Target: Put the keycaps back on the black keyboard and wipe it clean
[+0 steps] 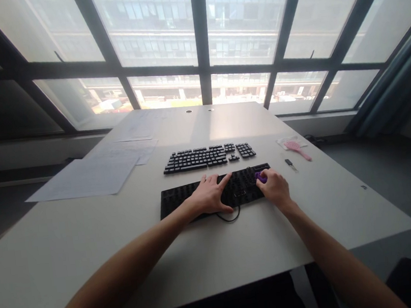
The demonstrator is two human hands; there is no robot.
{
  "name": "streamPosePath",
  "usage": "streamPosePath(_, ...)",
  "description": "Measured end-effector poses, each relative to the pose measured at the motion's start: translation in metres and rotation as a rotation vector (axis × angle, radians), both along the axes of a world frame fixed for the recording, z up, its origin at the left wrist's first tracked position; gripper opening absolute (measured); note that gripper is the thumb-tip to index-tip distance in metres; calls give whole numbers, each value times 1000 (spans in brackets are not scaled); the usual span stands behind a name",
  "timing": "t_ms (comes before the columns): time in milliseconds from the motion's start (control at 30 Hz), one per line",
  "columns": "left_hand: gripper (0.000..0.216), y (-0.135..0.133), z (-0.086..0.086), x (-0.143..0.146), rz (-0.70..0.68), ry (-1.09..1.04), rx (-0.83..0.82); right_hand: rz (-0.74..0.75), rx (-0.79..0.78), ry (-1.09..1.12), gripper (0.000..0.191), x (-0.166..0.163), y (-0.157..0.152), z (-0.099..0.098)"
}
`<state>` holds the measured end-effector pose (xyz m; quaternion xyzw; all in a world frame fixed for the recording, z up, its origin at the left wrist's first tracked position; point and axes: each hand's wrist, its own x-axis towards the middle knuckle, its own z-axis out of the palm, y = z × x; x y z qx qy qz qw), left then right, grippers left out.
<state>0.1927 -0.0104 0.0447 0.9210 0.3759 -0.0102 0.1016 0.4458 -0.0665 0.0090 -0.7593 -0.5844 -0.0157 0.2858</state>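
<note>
A black keyboard base (pixel 175 200) without its keycaps lies slightly slanted across the table in front of me. My left hand (pixel 210 194) rests flat over its middle, fingers and thumb spread. At the right end of the base, my right hand (pixel 275 189) is closed on a small purple lump (pixel 261 177), pressed against or just above the base; its kind is not clear. A thin black cable (pixel 231 220) loops out from the near edge. Behind the base, the loose black keycaps (pixel 194 159) lie in keyboard order, grouped in blocks.
White paper sheets (pixel 82 178) lie at the left. On the right are a pink hairbrush (pixel 296 148) on a crumpled white wrapper (pixel 282 142) and a small black-handled tool (pixel 289 163). The white table (pixel 209 252) reaches toward large windows; its near edge is close to my body.
</note>
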Motion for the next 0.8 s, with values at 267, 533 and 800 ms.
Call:
streamPosePath(267,125,-3,5,1,8,15,5,161,40,118,11,9,1,1)
streamPosePath(533,124,-1,0,-1,11,-52,-19,83,277,203,20,13,-2,2)
streamPosePath(800,125,-2,0,-1,14,-27,-7,208,104,101,10,-2,-6,0)
